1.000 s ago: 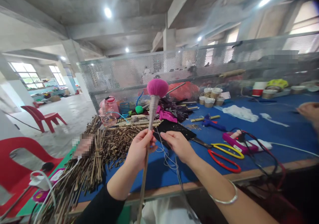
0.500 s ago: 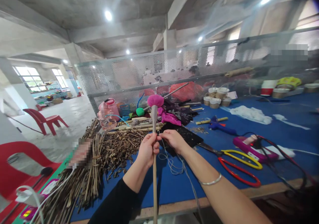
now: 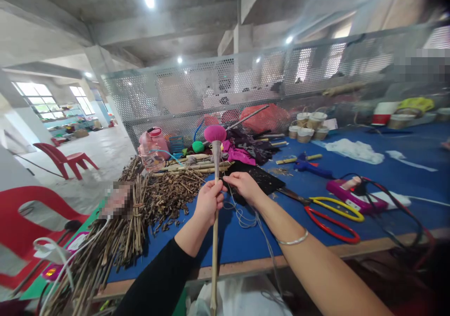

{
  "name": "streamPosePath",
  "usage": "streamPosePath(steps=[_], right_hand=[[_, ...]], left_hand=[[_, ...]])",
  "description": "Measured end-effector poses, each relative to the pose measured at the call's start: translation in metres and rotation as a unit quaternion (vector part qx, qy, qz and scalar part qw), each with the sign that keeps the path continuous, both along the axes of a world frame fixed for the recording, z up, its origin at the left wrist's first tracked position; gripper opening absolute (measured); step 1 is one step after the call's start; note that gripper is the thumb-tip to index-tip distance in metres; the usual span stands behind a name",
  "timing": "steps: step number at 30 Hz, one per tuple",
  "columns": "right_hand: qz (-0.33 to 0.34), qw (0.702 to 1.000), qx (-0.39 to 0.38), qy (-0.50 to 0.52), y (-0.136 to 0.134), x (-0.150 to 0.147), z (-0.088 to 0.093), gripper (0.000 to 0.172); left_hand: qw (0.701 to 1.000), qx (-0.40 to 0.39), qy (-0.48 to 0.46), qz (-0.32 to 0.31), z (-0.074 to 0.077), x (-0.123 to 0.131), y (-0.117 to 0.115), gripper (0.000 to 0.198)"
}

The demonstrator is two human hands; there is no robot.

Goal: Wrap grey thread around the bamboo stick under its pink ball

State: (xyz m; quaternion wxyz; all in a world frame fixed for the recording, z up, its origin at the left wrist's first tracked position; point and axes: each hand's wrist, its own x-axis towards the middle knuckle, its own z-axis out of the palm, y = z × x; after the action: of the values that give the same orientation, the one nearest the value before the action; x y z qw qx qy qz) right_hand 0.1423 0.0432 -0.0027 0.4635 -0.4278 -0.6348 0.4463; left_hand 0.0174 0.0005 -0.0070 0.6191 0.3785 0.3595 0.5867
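My left hand (image 3: pixel 208 202) is wrapped round a long wooden stick (image 3: pixel 213 259) held upright over the blue table (image 3: pixel 246 245). The stick ends in a pink cloth ball (image 3: pixel 215 133) above a neck bound with grey thread. Just right of the stick, my right hand (image 3: pixel 243 187) pinches a thin grey thread (image 3: pixel 246 220) that trails down in loops over the table's front edge. A bangle sits on my right wrist.
A heap of dry twigs and bundled sticks (image 3: pixel 140 213) lies at the left. Red and yellow scissors (image 3: pixel 330 217), a blue glue gun (image 3: pixel 311 167), a pink device with cables (image 3: pixel 355 199), pink fabric (image 3: pixel 239 155), a pink jug (image 3: pixel 151 148) and small tubs (image 3: pixel 307 124) lie around. Mesh screen behind; red chairs (image 3: pixel 21 227) left.
The stick has gone from tilted and close to the camera to upright and further out over the table. My right hand has closed in beside the stick with the thread.
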Motion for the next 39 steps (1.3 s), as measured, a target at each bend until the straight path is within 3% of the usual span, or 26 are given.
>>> streamPosePath(steps=[6, 14, 19, 25, 28, 32, 35, 39], right_hand=[[0.039, 0.997, -0.025, 0.068, 0.001, -0.002, 0.000, 0.033], [0.153, 0.976, -0.098, 0.117, 0.002, 0.002, -0.002, 0.028], [0.141, 0.966, -0.129, 0.176, 0.006, -0.003, -0.009, 0.028], [0.126, 0.967, -0.134, 0.176, 0.007, -0.004, -0.013, 0.028], [0.170, 0.956, -0.137, 0.198, 0.007, -0.002, -0.009, 0.032], [0.243, 0.943, -0.140, 0.179, 0.015, -0.002, 0.008, 0.032], [0.217, 0.957, -0.134, 0.136, 0.026, -0.001, 0.019, 0.029], [0.159, 0.972, -0.133, 0.107, 0.032, -0.001, 0.013, 0.025]], left_hand=[[1.000, -0.015, 0.007, -0.010, 0.000, 0.003, -0.002, 0.035], [0.999, -0.016, 0.012, -0.040, 0.001, 0.005, -0.007, 0.038], [0.998, -0.036, -0.035, -0.043, -0.004, 0.010, -0.007, 0.042], [1.000, -0.016, 0.021, 0.001, -0.012, 0.007, -0.001, 0.042], [1.000, 0.006, 0.024, 0.010, -0.010, 0.007, -0.002, 0.039], [0.999, 0.006, 0.018, -0.043, -0.001, 0.009, 0.004, 0.041], [0.993, -0.008, 0.076, -0.087, 0.006, 0.002, 0.021, 0.041], [0.990, 0.009, 0.141, -0.016, 0.007, -0.015, 0.040, 0.048]])
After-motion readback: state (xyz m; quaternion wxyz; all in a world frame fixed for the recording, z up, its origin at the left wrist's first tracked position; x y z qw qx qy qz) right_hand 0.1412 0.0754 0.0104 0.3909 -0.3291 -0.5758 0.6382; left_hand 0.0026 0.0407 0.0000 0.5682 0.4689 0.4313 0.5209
